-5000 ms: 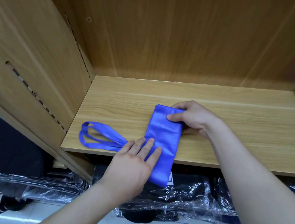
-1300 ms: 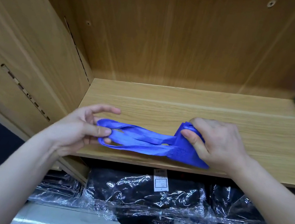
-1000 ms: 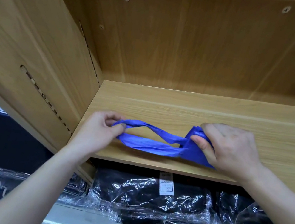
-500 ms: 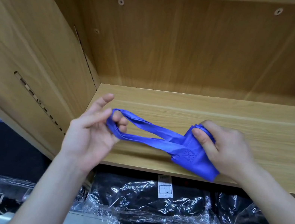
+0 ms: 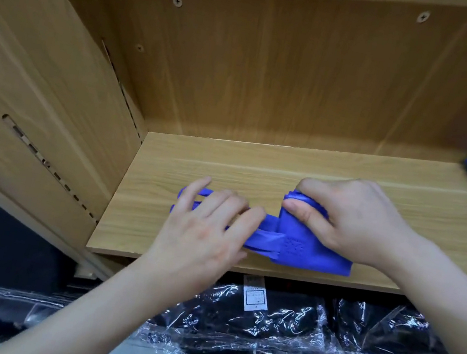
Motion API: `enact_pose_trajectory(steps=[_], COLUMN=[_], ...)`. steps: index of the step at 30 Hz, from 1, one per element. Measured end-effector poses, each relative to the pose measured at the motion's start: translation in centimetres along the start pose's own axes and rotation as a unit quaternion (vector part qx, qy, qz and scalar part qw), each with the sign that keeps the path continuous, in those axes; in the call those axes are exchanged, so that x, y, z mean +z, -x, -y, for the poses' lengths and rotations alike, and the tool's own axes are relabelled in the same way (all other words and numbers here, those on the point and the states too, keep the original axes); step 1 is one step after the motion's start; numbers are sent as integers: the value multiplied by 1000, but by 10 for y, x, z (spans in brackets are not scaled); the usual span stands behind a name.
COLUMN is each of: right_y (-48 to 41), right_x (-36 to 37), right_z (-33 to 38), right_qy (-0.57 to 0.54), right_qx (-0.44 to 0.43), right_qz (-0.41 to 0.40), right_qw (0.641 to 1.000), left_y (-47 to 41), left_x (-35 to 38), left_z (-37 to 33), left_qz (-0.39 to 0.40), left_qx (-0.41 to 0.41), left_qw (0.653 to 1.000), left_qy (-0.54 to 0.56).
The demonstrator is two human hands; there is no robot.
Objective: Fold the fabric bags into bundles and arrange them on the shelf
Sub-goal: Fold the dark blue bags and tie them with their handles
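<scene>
- R hand (image 5: 352, 219) is gripping the folded blue bag (image 5: 309, 252) at near edge of shelf (image 5: 229, 160), centre.
- L hand (image 5: 204, 228), fingers near-straight, is pressing handles (image 5: 262, 238) flat.
- Step: wrapping handles; next move is likely needing straps wound round the bundle.

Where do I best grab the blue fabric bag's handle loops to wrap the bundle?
Likely grip the blue handle loops at their free left end, from the left, under the left hand: they lie flat, stretching left from the folded blue bundle the right hand grips on the wooden shelf.
</scene>
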State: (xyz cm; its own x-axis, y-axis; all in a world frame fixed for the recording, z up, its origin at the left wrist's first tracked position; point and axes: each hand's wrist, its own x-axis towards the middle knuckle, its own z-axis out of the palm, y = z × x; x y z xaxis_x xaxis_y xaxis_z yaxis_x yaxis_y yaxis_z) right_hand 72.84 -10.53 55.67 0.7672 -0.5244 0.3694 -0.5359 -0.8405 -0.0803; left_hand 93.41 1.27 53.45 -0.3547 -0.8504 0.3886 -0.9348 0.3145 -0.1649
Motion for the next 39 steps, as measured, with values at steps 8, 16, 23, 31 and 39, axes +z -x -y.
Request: enact_pose_trajectory(steps=[8, 16, 23, 31, 39], right_y=[5, 9, 3, -4, -12], right_x=[4, 25, 36, 29, -2], right_z=[-10, -24, -15, -7, 18], right_qy=[-5, -183, -411, -338, -115], right_qx=[-16, 91, 161, 172, 40], right_qz=[29, 89, 98, 108, 201], right_qw=[999, 975, 892, 919, 972], left_y=[-7, -15, -22, -23, -20], left_x=[-3, -56, -31, 3, 18], left_z=[20, 49, 23, 14, 23], left_qz=[161, 284, -70, -99, 106], left_qx=[81, 49, -222, -278, -247], left_qw=[967, 594, 393, 533, 697], left_qy=[182, 751, 890, 793, 665])
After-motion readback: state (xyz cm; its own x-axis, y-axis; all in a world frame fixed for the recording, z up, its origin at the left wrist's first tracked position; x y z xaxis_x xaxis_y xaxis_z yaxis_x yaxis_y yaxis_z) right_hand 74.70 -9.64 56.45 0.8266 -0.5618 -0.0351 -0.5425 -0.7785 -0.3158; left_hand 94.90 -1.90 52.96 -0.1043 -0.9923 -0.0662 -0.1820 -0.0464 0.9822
